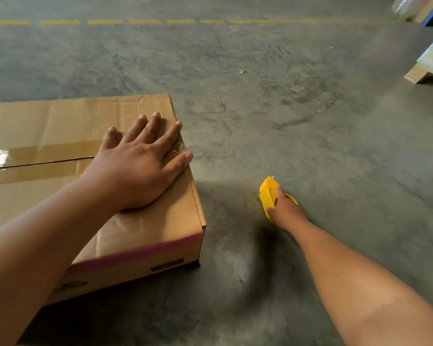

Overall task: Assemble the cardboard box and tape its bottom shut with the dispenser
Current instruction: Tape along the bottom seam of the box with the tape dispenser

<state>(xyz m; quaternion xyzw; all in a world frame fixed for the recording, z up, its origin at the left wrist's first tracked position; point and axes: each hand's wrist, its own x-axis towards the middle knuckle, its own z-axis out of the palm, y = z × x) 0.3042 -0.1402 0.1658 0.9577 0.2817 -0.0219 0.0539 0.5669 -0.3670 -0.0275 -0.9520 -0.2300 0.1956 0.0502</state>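
Observation:
A brown cardboard box [60, 121] lies on the concrete floor at the left, its flaps closed on top. A glossy strip of clear tape [40, 158] runs along the centre seam to the right edge. My left hand [140, 166] lies flat on the box near its right end, fingers spread over the tape's end. To the right of the box, low over the floor, my right hand [286, 213] grips a yellow tape dispenser [268, 193]. The dispenser is apart from the box.
Grey concrete floor [285, 108] surrounds the box. A dashed yellow line [145, 21] crosses the far floor. At the right edge sit a wooden pallet corner with a pale board [430, 66] and some blue and wrapped items [415, 8] at the top right.

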